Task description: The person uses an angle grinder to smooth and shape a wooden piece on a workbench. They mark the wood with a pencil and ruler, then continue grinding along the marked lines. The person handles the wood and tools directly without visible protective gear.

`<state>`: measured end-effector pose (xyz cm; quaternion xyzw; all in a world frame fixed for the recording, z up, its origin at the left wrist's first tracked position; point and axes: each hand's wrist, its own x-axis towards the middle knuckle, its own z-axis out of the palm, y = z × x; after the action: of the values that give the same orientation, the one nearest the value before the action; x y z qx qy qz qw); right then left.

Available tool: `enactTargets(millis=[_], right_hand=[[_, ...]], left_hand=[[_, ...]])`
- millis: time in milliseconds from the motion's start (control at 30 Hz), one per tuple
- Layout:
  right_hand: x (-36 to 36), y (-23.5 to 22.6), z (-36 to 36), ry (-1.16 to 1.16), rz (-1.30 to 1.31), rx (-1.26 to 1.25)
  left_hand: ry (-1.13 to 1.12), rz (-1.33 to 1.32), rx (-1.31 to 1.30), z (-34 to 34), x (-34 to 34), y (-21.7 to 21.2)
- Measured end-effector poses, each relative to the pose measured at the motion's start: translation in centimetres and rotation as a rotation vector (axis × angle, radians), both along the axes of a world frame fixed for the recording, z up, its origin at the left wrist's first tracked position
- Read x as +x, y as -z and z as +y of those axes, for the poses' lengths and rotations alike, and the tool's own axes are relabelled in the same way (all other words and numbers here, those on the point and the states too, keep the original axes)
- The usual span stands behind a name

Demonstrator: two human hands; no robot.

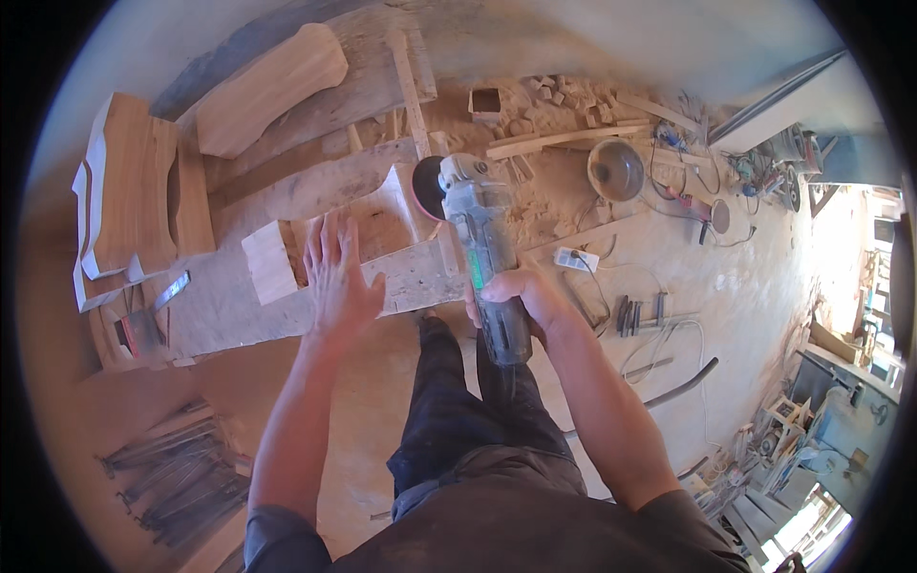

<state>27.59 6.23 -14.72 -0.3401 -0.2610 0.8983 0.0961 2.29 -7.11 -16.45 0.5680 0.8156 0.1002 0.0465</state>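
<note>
My right hand (521, 298) grips the body of a grey angle grinder (478, 229), whose round disc (428, 187) stands at the right side of a carved wooden piece (382, 224). My left hand (336, 277) lies flat and spread on the front of that piece, fingers pointing away from me. The piece rests on a thick, dusty wooden slab (229, 306). My dark-trousered legs show below the grinder.
A curved sawn plank (138, 191) lies at the left and a rounded wooden block (267, 91) at the back. Offcuts and sawdust cover the floor beyond. A round metal bowl (615, 169), a white power strip (576, 259), cables and hand tools lie at the right.
</note>
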Motion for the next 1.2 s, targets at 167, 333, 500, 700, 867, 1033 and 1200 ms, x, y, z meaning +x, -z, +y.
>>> enactTargets(millis=[167, 333, 500, 700, 867, 1033, 1200], right_hand=[[3.7, 0.7, -2.3, -0.070, -0.019, -0.015], [9.5, 1.5, -7.2, 0.063, -0.101, -0.167], [13.7, 1.2, -10.5, 0.205, -0.195, -0.244], [14.7, 0.7, -11.7, 0.314, -0.234, -0.236], [13.5, 0.3, -11.3, 0.335, -0.207, -0.184], [11.1, -0.2, -10.4, 0.259, -0.182, -0.102], [8.7, -0.9, -9.8, 0.241, -0.199, -0.036]], left_hand=[[0.082, 0.064, -0.210, 2.3, -3.8, 1.2], [0.092, -0.148, -0.381, 4.4, -5.9, 0.3], [0.232, -0.622, -0.665, 6.8, -8.0, -4.2], [0.255, -0.707, -0.603, 7.6, -12.1, -1.8], [0.313, -0.221, -0.474, 4.5, -9.4, -4.9], [0.273, -0.089, -0.180, 1.0, -9.8, -1.6], [0.255, -0.167, -0.105, 0.7, -9.5, -0.6]])
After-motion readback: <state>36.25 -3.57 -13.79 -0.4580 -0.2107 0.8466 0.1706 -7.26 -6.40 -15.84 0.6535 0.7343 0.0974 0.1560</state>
